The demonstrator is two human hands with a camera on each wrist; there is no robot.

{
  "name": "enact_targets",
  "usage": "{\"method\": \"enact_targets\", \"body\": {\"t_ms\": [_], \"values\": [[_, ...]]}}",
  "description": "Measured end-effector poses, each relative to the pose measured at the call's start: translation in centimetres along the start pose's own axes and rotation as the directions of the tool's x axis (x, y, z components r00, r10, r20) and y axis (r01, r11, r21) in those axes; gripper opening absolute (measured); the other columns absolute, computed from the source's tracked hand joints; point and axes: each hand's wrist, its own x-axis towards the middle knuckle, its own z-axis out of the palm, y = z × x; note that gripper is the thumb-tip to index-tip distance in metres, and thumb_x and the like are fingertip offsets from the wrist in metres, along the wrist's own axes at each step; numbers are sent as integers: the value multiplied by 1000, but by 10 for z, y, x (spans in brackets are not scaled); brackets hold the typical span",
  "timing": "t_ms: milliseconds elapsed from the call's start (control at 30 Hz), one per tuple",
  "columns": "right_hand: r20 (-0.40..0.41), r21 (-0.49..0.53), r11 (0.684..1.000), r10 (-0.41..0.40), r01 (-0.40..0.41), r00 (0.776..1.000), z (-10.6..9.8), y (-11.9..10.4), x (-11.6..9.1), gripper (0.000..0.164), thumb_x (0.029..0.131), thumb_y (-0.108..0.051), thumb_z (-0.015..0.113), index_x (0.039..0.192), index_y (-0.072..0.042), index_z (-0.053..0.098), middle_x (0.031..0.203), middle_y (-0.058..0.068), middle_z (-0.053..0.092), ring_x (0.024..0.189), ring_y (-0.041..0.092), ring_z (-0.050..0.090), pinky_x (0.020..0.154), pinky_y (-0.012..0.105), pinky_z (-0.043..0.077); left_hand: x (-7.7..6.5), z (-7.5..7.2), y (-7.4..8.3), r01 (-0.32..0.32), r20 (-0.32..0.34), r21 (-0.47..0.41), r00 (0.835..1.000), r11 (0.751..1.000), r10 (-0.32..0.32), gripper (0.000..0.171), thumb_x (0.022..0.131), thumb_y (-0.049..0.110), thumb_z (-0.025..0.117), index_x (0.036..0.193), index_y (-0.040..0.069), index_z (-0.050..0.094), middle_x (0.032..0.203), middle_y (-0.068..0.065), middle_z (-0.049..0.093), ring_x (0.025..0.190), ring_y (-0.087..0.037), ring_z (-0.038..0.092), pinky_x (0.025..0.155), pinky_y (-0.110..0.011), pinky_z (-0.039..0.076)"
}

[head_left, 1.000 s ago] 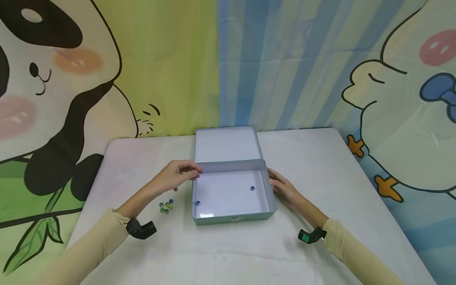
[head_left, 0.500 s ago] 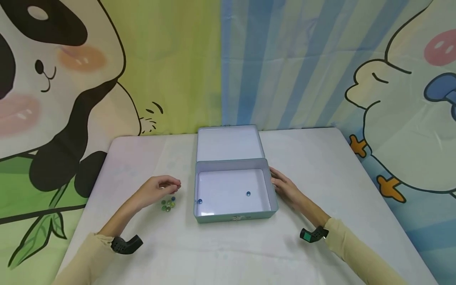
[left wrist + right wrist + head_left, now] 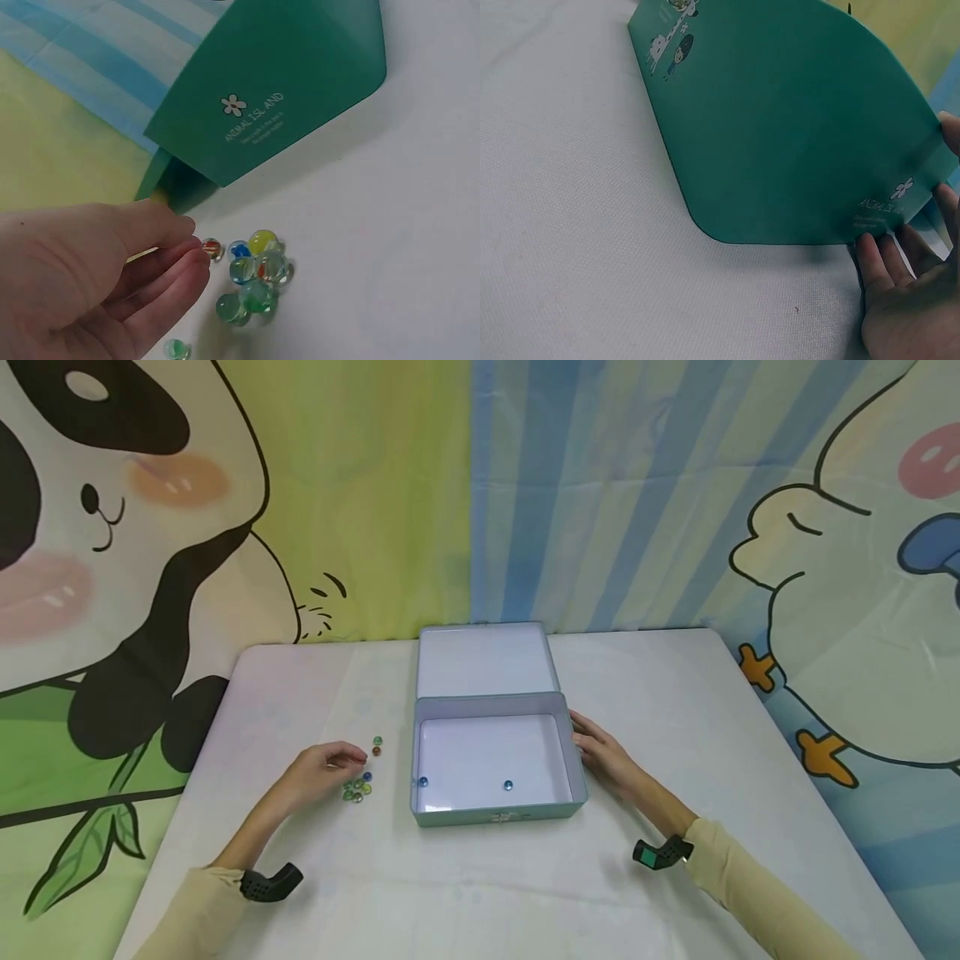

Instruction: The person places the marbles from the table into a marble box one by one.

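- The left grip [image 3: 324, 770] is hovering just beside the clustered marbles [image 3: 366, 789], its fingers curving loosely, tips lying close together; the gap is narrow and nothing is showing in it.
- The right grip [image 3: 609, 764] is resting its fingers against the right wall of the box [image 3: 457, 819], holding nothing separate.
- The clustered marbles are lying near the left grip, round, glassy and see-through, with green, yellow and blue showing.
- A green marble [image 3: 377, 740] and a reddish-brown marble [image 3: 377, 751] are sitting just far of the cluster.
- The box's left wall is standing between the left grip and two blue marbles inside: one [image 3: 423, 782] lying by that wall, one [image 3: 507, 785] nearer the middle.
- The box is showing smooth green sides, rounded corners, a pale inside and a small latch [image 3: 501, 817] on its near wall; its lid [image 3: 487, 660] is lying open on the far side.
- White, finely woven cloth is covering the surface [image 3: 465, 893].
- Beyond, a printed backdrop [image 3: 585, 527] is hanging, blue-striped and yellow-green, slightly creased.
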Motion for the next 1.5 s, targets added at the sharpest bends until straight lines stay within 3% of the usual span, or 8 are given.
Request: {"method": "enact_targets", "body": {"t_ms": [367, 700, 867, 1100, 1300, 1500], "values": [[-2, 9, 1000, -9, 9, 1000, 1, 1, 0, 66, 101, -24, 45, 156, -10, 12, 162, 21, 11, 149, 39, 13, 120, 55, 11, 7, 16, -3, -61, 19, 35, 998, 998, 60, 18, 84, 9, 73, 101, 4, 70, 91, -7, 72, 82, -13, 65, 68, -20, 54], [2, 14, 1000, -6, 6, 1000, 0, 1, 0, 68, 101, -28, 48, 156, -12, 12, 162, 19, 10, 150, 38, 10, 121, 56, 8, 7, 18, -3, -152, 15, 151, 988, 977, 152, 12, 83, 9, 75, 94, 8, 75, 93, -2, 70, 78, -5, 61, 66, -19, 51], [-2, 19, 1000, -2, 2, 1000, 1, 0, 0, 68, 100, -28, 48, 156, -12, 13, 162, 19, 10, 150, 38, 11, 121, 56, 9, 7, 17, -2, -138, 8, 157, 990, 978, 138, 11, 84, 10, 74, 94, 8, 75, 92, -3, 70, 78, -6, 62, 66, -19, 51], [7, 28, 1000, -9, 9, 1000, 3, 1, -1, 68, 100, -26, 48, 156, -11, 12, 162, 19, 9, 150, 38, 10, 121, 56, 7, 8, 16, 4, -118, -43, 117, 991, 986, 124, 12, 85, 11, 73, 96, 8, 74, 92, -3, 71, 79, -9, 62, 69, -19, 53], [9, 32, 999, -12, 11, 1000, 3, 0, -2, 68, 101, -27, 47, 156, -11, 11, 163, 19, 8, 150, 38, 8, 121, 55, 7, 5, 15, 15, -161, -83, 40, 983, 986, 164, 13, 86, 18, 74, 98, 14, 72, 96, 1, 70, 83, -4, 64, 76, -18, 55], [13, 25, 1000, -17, 17, 1000, 2, -1, -2, 67, 102, -26, 46, 156, -12, 11, 163, 18, 9, 150, 37, 9, 122, 56, 6, 2, 13, 21, -193, -101, -65, 977, 979, 186, 18, 87, 26, 72, 102, 17, 71, 98, 0, 72, 83, -2, 66, 74, -19, 56]]}}
